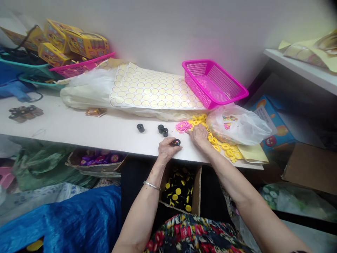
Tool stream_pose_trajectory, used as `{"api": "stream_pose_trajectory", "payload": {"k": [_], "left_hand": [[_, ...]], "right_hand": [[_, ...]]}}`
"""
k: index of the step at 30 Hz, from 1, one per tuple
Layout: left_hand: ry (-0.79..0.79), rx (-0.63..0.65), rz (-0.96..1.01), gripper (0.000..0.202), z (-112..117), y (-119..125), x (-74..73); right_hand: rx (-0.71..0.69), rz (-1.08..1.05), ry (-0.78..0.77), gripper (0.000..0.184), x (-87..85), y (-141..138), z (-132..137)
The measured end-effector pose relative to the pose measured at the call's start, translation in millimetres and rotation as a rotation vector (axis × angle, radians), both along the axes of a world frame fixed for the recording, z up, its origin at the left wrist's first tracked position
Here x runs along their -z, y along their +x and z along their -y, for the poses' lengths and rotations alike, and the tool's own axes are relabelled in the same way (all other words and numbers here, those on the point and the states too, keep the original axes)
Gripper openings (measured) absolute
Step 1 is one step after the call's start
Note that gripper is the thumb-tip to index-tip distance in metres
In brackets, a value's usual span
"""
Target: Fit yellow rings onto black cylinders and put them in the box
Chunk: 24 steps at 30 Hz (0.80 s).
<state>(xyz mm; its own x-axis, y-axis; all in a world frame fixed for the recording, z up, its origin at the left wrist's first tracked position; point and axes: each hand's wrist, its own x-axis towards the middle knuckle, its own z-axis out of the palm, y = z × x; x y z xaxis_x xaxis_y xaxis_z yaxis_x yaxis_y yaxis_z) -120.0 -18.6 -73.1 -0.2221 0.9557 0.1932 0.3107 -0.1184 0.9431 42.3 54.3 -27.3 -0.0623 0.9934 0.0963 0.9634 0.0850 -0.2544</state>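
Note:
My left hand [167,150] holds a small black cup [176,142] near the front edge of the table. A few pink and coloured bits show inside its mouth. My right hand [199,136] is at the right edge of a pile of small pink pieces [183,127], its fingers bent together; what they hold, if anything, is hidden. Yellow ring-shaped caps [225,147] lie behind and to the right of that hand. Two black cups [164,132] stand together beyond my left hand, and another black cup [140,128] stands further left.
A pink basket [216,84] sits behind a white plastic bag [238,124]. Sheets of round stickers [155,89] lie along the wall. Under the table edge, a cardboard box [197,189] holds black pieces with yellow caps. Dark items [25,113] stand far left.

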Motion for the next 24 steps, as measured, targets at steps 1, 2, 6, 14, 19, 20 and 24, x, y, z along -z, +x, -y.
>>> {"api": "stream_pose_trajectory", "payload": {"k": [1, 2, 6, 14, 19, 20, 24], "left_hand": [[0.003, 0.004, -0.002, 0.04, 0.3, -0.1, -0.3], [0.005, 0.009, -0.002, 0.04, 0.4, -0.1, -0.1], [0.001, 0.024, 0.002, 0.042, 0.2, 0.6, 4.2], [-0.03, 0.0, -0.111, 0.031, -1.3, 2.0, 7.9], [-0.045, 0.002, -0.139, 0.026, 0.1, 1.9, 4.6], [-0.044, 0.008, -0.138, 0.025, 0.8, 1.0, 2.4], [-0.056, 0.101, 0.101, 0.028, 3.6, -5.5, -11.8]], "right_hand": [[-0.019, 0.004, -0.007, 0.034, 0.3, 0.0, 0.0], [-0.035, 0.006, -0.005, 0.031, -0.4, 0.2, 1.1], [-0.13, -0.02, 0.071, 0.024, -11.3, 2.3, 13.3], [-0.65, -0.285, -0.019, 0.015, -29.3, -8.0, 41.7], [-0.659, -0.185, -0.065, 0.012, -30.8, -15.3, 44.6], [-0.66, -0.174, -0.066, 0.013, -31.4, -15.8, 44.7], [-0.655, -0.155, -0.088, 0.014, -34.1, -17.5, 45.9]]}}
